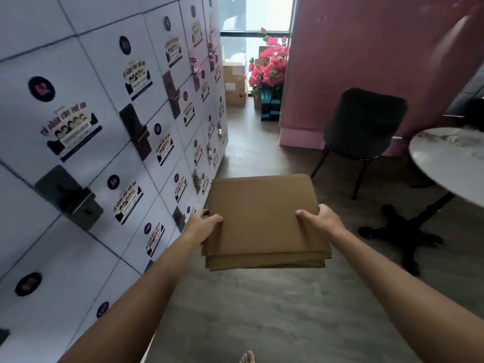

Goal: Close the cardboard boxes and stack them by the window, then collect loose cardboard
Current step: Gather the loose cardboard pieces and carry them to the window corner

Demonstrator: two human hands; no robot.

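Far ahead of your hands, closed boxes (235, 83) already stood stacked by the window (255, 13), so you seemed on the collecting stage. Your left hand (203, 226) and right hand (318, 221) each gripped the flat cardboard sheets (262, 218) between them.

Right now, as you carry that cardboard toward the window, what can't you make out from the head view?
- Fingers of the left hand and right hand: under the flat brown cardboard sheets, only thumbs show.
- Sheet count: edges overlap, unclear.
- Stacked brown cardboard boxes by the window: partly behind the white locker wall, too small to tell if closed.
- Round white marble table: cut by the right edge.
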